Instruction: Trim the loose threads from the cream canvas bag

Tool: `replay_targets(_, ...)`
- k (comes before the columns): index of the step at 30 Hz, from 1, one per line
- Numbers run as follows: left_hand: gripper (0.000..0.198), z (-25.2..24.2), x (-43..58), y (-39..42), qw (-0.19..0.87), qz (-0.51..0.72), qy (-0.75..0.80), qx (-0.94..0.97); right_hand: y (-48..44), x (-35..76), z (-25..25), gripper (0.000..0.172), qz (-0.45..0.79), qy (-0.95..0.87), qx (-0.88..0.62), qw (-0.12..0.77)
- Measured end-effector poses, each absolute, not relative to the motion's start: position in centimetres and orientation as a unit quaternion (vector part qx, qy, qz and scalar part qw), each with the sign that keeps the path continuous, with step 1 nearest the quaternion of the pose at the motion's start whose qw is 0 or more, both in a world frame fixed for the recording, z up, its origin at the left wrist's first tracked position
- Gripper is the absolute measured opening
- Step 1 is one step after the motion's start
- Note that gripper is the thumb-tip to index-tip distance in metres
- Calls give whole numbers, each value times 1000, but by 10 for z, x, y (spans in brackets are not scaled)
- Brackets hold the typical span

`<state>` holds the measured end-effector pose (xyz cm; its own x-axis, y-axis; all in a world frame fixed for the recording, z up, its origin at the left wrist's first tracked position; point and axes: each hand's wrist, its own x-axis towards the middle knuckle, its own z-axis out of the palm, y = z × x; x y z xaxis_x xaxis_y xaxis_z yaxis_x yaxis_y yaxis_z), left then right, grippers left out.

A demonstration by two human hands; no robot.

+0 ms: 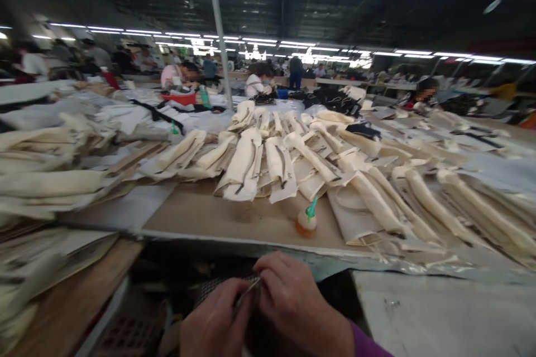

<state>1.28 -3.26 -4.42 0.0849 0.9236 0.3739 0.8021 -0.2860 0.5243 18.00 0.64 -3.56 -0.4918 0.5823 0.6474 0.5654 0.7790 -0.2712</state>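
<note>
Low in the view, in front of the table edge, my left hand [220,315] and my right hand [288,298] meet with fingers pinched together. Between them is a thin dark piece with a pale edge [252,285]; its kind is hard to make out, and the fingers cover most of it. Some checked cloth [209,288] shows just behind my left hand. Beyond my hands, a small round bottle [306,224] with a green nozzle and amber base stands on the brown tabletop [234,220].
Cream folded fabric pieces [245,164] with dark zipper-like strips lie in rows across the table. More stacks [50,184] are at left. Below left sits a plastic basket [129,329] beside a wooden board [79,290]. A pale surface [452,312] is at right. Several people work farther back.
</note>
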Motion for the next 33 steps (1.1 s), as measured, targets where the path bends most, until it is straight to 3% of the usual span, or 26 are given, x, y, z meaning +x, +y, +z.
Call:
replay_targets(16,12,-30,19,-41,157,327,613,702,-7,207,-44,10,182,-843,-363,353)
replay_targets(33,13,-33,27,-37,103,317,607,721,0,203,-35,24,-54,-872,-321,365)
